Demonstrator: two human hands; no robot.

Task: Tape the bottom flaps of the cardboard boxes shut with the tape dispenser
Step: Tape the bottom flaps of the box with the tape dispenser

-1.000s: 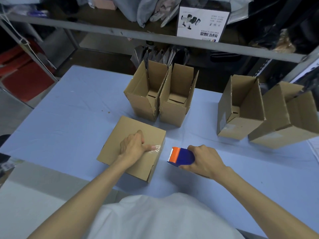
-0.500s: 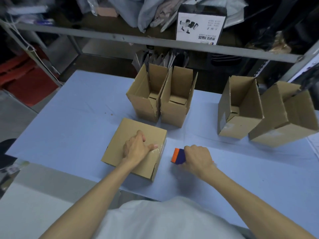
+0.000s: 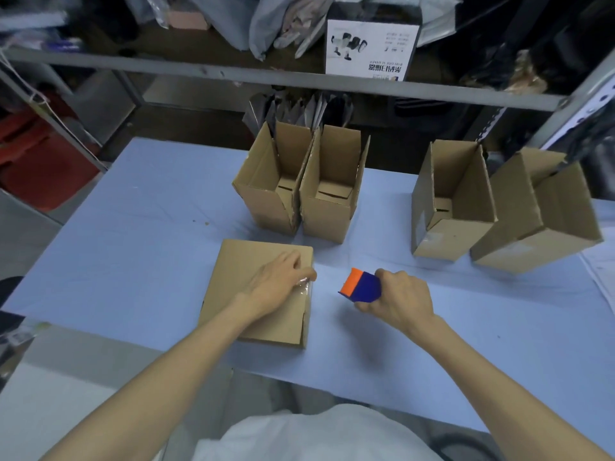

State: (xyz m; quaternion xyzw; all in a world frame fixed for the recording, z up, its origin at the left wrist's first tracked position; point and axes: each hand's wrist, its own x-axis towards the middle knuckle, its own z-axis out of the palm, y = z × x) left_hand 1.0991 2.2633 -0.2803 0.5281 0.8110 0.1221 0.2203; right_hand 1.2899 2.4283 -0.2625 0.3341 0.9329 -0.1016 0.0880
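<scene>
A cardboard box (image 3: 243, 261) lies bottom-up on the blue table (image 3: 133, 247) in front of me. My left hand (image 3: 278, 284) rests flat on its top, fingers pressing clear tape at the right edge. Just right of the box, my right hand (image 3: 397, 299) grips the blue and orange tape dispenser (image 3: 361, 287) a little off the table, its orange end pointing toward the box. The dispenser and the box do not touch.
Two upright open boxes (image 3: 299, 191) stand side by side behind the near box. Two more open boxes (image 3: 449, 201) (image 3: 539, 214) stand at the right, the far one tilted. A metal shelf rail (image 3: 299, 83) with a printed carton crosses the back.
The dispenser has tipped so that more of its blue body shows than half a second ago. My left hand stays on the taped edge. The camera has shifted slightly.
</scene>
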